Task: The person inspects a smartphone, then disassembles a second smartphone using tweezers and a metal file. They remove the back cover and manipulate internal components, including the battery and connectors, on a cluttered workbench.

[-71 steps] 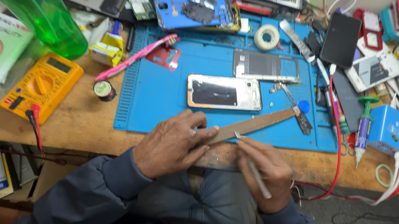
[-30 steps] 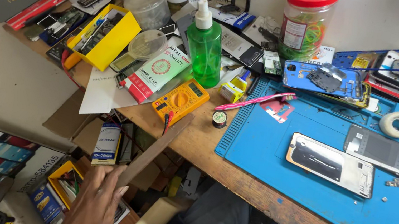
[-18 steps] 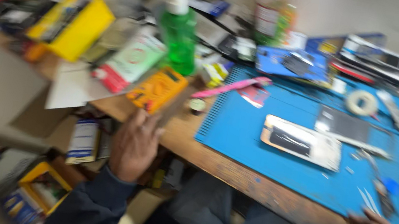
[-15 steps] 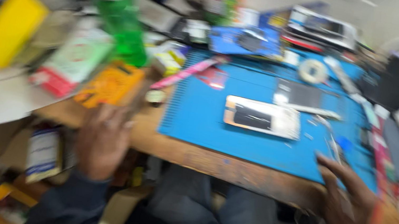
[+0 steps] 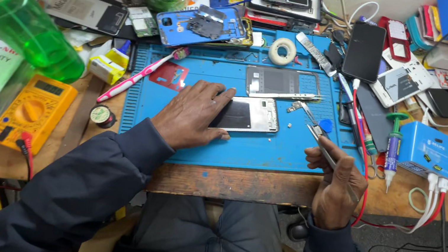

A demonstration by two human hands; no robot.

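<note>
I am pressing my left hand (image 5: 192,116) flat on the opened phone (image 5: 246,115) lying on the blue mat (image 5: 268,151); my right hand (image 5: 335,186) is pinching tweezers (image 5: 322,149); phone remaining open, reassembly pending

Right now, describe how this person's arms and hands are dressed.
Both arms wear long dark navy jacket sleeves of a smooth, slightly creased fabric, ending in plain cuffs at the wrists. The left hand and right hand are bare: no gloves, and no rings, watch or wrist strap show. No markings or logos show on either sleeve.
</note>
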